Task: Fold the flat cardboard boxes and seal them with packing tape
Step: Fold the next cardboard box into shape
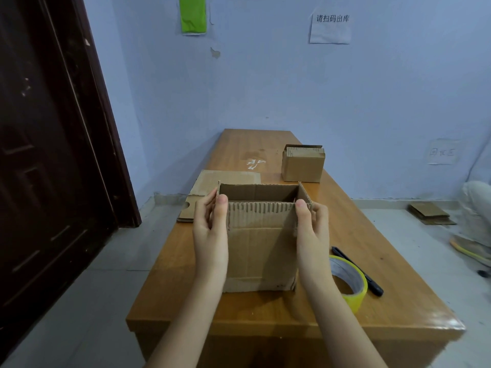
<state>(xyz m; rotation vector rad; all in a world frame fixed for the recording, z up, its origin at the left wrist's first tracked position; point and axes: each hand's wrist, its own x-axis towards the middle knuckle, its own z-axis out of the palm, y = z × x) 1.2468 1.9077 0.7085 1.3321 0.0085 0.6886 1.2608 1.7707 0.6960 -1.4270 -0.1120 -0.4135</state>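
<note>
A brown cardboard box (pixel 261 251) stands upright on the wooden table (pixel 265 312), opened into a square tube with its top flaps raised. My left hand (pixel 211 229) grips its left side, thumb on the near flap's top edge and fingers curled round the left flap. My right hand (pixel 310 227) grips the right side the same way, thumb at the near right corner. A roll of yellow packing tape (pixel 350 285) lies just right of the box, partly behind my right forearm. Flat cardboard (pixel 212 189) lies behind the box at the left.
A folded small box (pixel 303 164) stands at the far right of the table. A black pen-like tool (pixel 372 282) lies beside the tape. A dark door is at the left. On the floor to the right lie flat cardboard pieces (pixel 430 213) and a person's leg and shoe (pixel 473 235).
</note>
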